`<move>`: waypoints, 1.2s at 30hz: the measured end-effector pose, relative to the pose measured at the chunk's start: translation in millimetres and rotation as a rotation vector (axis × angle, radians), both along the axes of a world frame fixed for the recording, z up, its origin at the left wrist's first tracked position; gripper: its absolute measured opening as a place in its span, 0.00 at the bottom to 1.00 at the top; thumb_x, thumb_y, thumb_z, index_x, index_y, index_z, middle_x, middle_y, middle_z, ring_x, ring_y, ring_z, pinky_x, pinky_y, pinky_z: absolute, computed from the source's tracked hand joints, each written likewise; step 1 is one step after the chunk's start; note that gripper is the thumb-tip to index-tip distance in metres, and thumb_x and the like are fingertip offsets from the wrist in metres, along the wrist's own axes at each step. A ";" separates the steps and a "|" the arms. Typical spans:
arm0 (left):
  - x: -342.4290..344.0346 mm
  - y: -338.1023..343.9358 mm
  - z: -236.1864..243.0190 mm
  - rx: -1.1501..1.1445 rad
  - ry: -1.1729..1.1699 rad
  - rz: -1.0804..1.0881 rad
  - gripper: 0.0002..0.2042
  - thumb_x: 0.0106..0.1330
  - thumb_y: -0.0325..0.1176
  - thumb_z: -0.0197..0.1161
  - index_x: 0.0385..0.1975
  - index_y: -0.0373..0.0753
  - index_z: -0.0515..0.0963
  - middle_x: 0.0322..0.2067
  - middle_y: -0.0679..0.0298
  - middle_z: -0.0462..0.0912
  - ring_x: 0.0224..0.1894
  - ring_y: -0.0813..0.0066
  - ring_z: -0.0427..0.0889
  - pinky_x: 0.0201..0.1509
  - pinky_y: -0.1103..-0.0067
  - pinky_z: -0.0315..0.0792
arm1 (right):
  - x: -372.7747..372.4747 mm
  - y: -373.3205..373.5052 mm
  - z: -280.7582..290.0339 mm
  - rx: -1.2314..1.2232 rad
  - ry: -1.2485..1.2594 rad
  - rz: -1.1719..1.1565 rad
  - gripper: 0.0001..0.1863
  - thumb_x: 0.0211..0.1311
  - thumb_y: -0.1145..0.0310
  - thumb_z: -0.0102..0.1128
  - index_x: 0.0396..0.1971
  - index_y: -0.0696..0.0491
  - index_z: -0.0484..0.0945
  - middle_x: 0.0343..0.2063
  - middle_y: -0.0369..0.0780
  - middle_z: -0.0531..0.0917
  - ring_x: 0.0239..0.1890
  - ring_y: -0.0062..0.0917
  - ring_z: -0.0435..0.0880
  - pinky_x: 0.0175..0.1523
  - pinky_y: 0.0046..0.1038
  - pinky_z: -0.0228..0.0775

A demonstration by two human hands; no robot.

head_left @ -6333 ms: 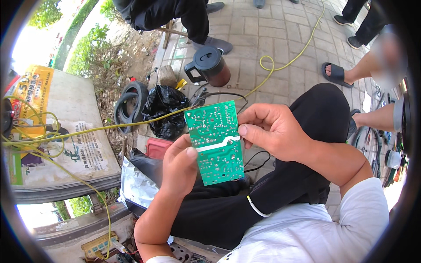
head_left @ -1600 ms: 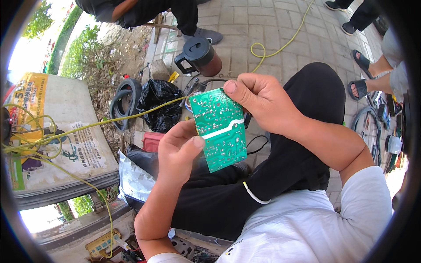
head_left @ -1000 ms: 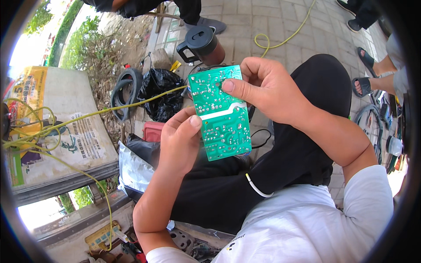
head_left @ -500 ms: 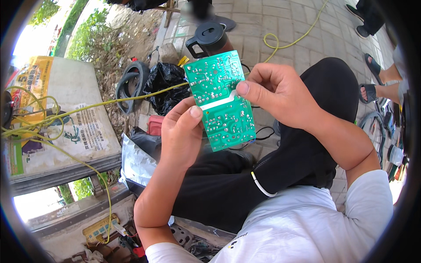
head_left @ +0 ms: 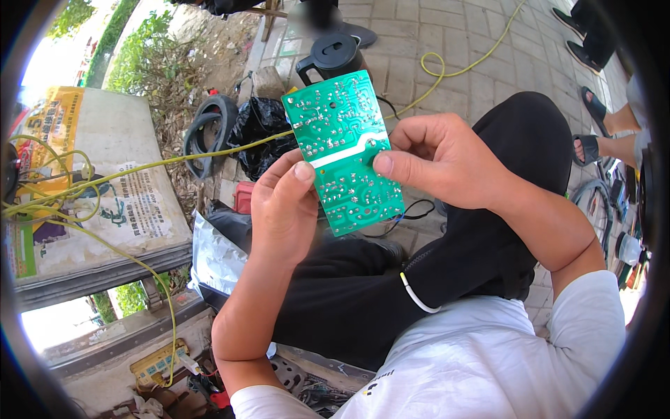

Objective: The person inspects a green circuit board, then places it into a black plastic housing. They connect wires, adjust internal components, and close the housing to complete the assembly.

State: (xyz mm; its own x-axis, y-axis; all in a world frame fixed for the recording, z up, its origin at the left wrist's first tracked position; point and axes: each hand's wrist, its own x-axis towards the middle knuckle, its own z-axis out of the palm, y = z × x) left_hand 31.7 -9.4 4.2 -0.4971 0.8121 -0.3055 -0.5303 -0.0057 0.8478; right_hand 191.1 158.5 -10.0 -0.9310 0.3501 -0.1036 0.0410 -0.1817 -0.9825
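Note:
A green circuit board [head_left: 349,183] is held up over my lap, its soldered side facing me and a white band crossing its middle. My left hand [head_left: 285,202] pinches the left edge, thumb on the face near the band. On the opposite edge my right hand [head_left: 440,162] grips with thumb in front and fingers curled behind. The board's far side and the fingertips behind it are hidden. Just beyond the board stands a dark lidded jug [head_left: 333,56], partly covered by it.
A yellow cable [head_left: 230,149] runs across the scene behind the board. To the left is a worn printed panel [head_left: 132,140]. Black rubber tubing [head_left: 209,133] and a black plastic bag [head_left: 262,133] lie on the ground. A power strip [head_left: 159,363] sits lower left. Other people's feet [head_left: 590,148] are at the right.
The board has shifted slightly left and up, tilting a little. My left hand moved left with it, and my right thumb sits slightly lower on the board's edge.

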 end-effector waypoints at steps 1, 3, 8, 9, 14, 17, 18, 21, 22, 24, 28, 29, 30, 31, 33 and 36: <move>0.3 -0.3 0.7 -0.003 0.002 0.005 0.22 0.65 0.35 0.65 0.53 0.27 0.73 0.46 0.55 0.83 0.45 0.70 0.84 0.52 0.72 0.78 | 0.5 0.7 0.3 -0.014 -0.001 0.017 0.18 0.67 0.59 0.64 0.22 0.58 0.77 0.17 0.29 0.71 0.22 0.10 0.64 0.25 0.22 0.57; -0.2 -1.1 1.0 -0.001 -0.004 0.000 0.21 0.65 0.35 0.65 0.53 0.27 0.73 0.46 0.56 0.83 0.45 0.70 0.84 0.52 0.72 0.78 | 0.0 -0.9 2.8 -0.004 0.022 -0.006 0.20 0.69 0.58 0.61 0.23 0.58 0.77 0.16 0.28 0.70 0.22 0.10 0.63 0.25 0.22 0.56; 0.3 -1.1 0.7 0.004 -0.002 0.001 0.21 0.66 0.36 0.64 0.52 0.27 0.73 0.45 0.56 0.83 0.45 0.70 0.84 0.52 0.72 0.79 | -0.3 -2.3 5.2 0.027 0.037 -0.018 0.20 0.71 0.58 0.58 0.24 0.59 0.78 0.17 0.28 0.70 0.22 0.10 0.63 0.25 0.22 0.56; 0.3 -0.9 1.2 0.004 0.001 -0.003 0.21 0.66 0.36 0.64 0.52 0.27 0.73 0.45 0.56 0.83 0.44 0.70 0.84 0.51 0.71 0.79 | -0.3 -2.5 4.4 0.024 0.040 -0.022 0.20 0.71 0.59 0.58 0.24 0.59 0.78 0.17 0.28 0.71 0.22 0.10 0.63 0.25 0.22 0.56; 0.3 -1.0 -1.0 -0.003 -0.005 0.002 0.23 0.66 0.39 0.64 0.53 0.27 0.73 0.45 0.55 0.83 0.45 0.68 0.85 0.51 0.71 0.79 | 0.6 -0.3 3.4 0.067 0.010 -0.007 0.18 0.71 0.61 0.57 0.27 0.60 0.79 0.18 0.29 0.72 0.23 0.11 0.65 0.27 0.23 0.59; -0.1 -0.7 -1.2 -0.016 -0.015 -0.004 0.25 0.66 0.40 0.64 0.55 0.27 0.72 0.46 0.55 0.83 0.45 0.68 0.85 0.51 0.71 0.79 | 0.7 0.8 6.7 0.008 -0.007 0.011 0.16 0.70 0.62 0.58 0.29 0.61 0.79 0.19 0.31 0.75 0.24 0.11 0.68 0.29 0.22 0.62; -0.5 -0.6 -0.9 -0.019 -0.022 -0.008 0.25 0.66 0.41 0.64 0.55 0.27 0.72 0.46 0.55 0.83 0.45 0.68 0.85 0.51 0.71 0.79 | 0.1 0.2 9.1 -0.044 -0.002 0.013 0.16 0.70 0.62 0.58 0.29 0.61 0.79 0.20 0.31 0.76 0.25 0.11 0.70 0.29 0.22 0.64; -0.3 1.5 2.0 -0.021 -0.033 -0.029 0.26 0.66 0.42 0.64 0.56 0.26 0.72 0.47 0.55 0.83 0.46 0.68 0.85 0.51 0.71 0.79 | 0.4 0.8 7.9 -0.046 0.027 0.019 0.16 0.70 0.63 0.57 0.30 0.62 0.79 0.22 0.33 0.79 0.26 0.11 0.73 0.31 0.21 0.67; 0.0 2.1 2.8 -0.020 -0.035 -0.038 0.27 0.66 0.43 0.64 0.56 0.26 0.72 0.47 0.55 0.83 0.46 0.67 0.85 0.51 0.71 0.79 | 0.5 1.2 6.8 -0.021 0.039 0.021 0.16 0.71 0.63 0.57 0.31 0.62 0.79 0.22 0.33 0.80 0.26 0.11 0.74 0.32 0.21 0.68; 0.5 1.4 1.5 -0.027 -0.012 -0.024 0.27 0.66 0.43 0.63 0.56 0.27 0.72 0.47 0.55 0.83 0.46 0.67 0.84 0.51 0.71 0.79 | 0.6 1.5 6.3 0.006 0.038 0.026 0.16 0.70 0.62 0.57 0.31 0.61 0.80 0.23 0.34 0.81 0.26 0.12 0.74 0.31 0.21 0.68; 1.1 -0.1 0.0 -0.005 0.027 -0.002 0.26 0.68 0.44 0.60 0.56 0.27 0.71 0.48 0.54 0.82 0.48 0.66 0.84 0.52 0.71 0.78 | -0.7 2.9 4.7 -0.051 0.002 0.062 0.17 0.71 0.58 0.57 0.31 0.59 0.81 0.25 0.33 0.81 0.26 0.12 0.74 0.31 0.20 0.68; -5.2 -1.0 -0.1 0.013 0.076 -0.039 0.25 0.69 0.45 0.57 0.56 0.29 0.71 0.50 0.53 0.82 0.49 0.65 0.83 0.54 0.69 0.78 | -1.7 3.9 4.9 -0.042 0.002 0.034 0.18 0.70 0.57 0.57 0.31 0.59 0.81 0.24 0.33 0.81 0.26 0.12 0.74 0.31 0.20 0.68; -9.6 -3.4 -0.8 0.035 0.021 -0.036 0.25 0.71 0.46 0.54 0.58 0.31 0.70 0.51 0.54 0.80 0.50 0.64 0.83 0.55 0.66 0.78 | -1.1 4.2 6.0 -0.036 -0.005 0.008 0.19 0.70 0.56 0.57 0.31 0.58 0.81 0.24 0.33 0.80 0.26 0.12 0.74 0.30 0.19 0.68; -14.1 -4.2 -1.0 0.062 -0.030 -0.033 0.25 0.72 0.46 0.51 0.60 0.33 0.68 0.53 0.54 0.79 0.51 0.63 0.82 0.55 0.63 0.78 | -1.2 4.1 8.1 -0.025 -0.009 -0.017 0.20 0.70 0.54 0.57 0.32 0.58 0.81 0.23 0.32 0.80 0.25 0.12 0.74 0.30 0.19 0.69; -17.9 -2.9 6.3 0.122 -0.037 0.021 0.23 0.73 0.47 0.50 0.59 0.36 0.69 0.53 0.55 0.79 0.51 0.63 0.83 0.55 0.62 0.79 | -0.8 1.6 10.0 0.006 -0.002 -0.073 0.22 0.70 0.50 0.57 0.31 0.57 0.82 0.22 0.32 0.78 0.24 0.12 0.74 0.31 0.18 0.69; -29.0 -8.7 4.9 0.243 -0.058 0.008 0.21 0.73 0.46 0.51 0.58 0.39 0.70 0.53 0.59 0.80 0.52 0.65 0.82 0.57 0.62 0.77 | -3.1 2.4 4.6 0.009 -0.002 -0.102 0.23 0.69 0.49 0.58 0.30 0.56 0.82 0.21 0.32 0.78 0.24 0.12 0.74 0.30 0.17 0.69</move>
State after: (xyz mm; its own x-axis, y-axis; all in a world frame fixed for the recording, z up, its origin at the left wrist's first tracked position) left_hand 2.7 -18.2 9.2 -0.4913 0.8613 -0.1298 -0.5774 -0.2104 0.7888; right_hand 187.9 160.9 -5.5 -0.8904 0.4436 -0.1017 0.0244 -0.1766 -0.9840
